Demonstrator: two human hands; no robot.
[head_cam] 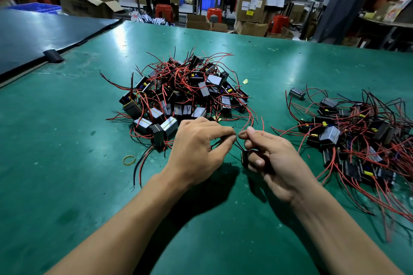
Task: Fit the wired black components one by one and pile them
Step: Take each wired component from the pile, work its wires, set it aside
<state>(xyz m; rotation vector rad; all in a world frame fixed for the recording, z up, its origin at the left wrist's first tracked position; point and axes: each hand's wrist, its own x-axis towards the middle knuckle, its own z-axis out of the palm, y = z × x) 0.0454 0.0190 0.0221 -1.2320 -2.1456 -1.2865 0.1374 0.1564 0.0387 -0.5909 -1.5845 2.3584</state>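
Wire handling before fitting. The left hand (pixel 196 140) pinches the thin black leads (pixel 236 146) between thumb and forefinger. The right hand (pixel 276 158) curls its lower fingers round a small black component (pixel 245 158) just above the matte green surface (pixel 67 163); its thumb and forefinger are closed at the lead ends. Best done with leads kept taut and untangled. Boxy, glossy units trailing flexible red-and-black wires form the central heap (pixel 178 96) and the right-hand pile (pixel 357 140).
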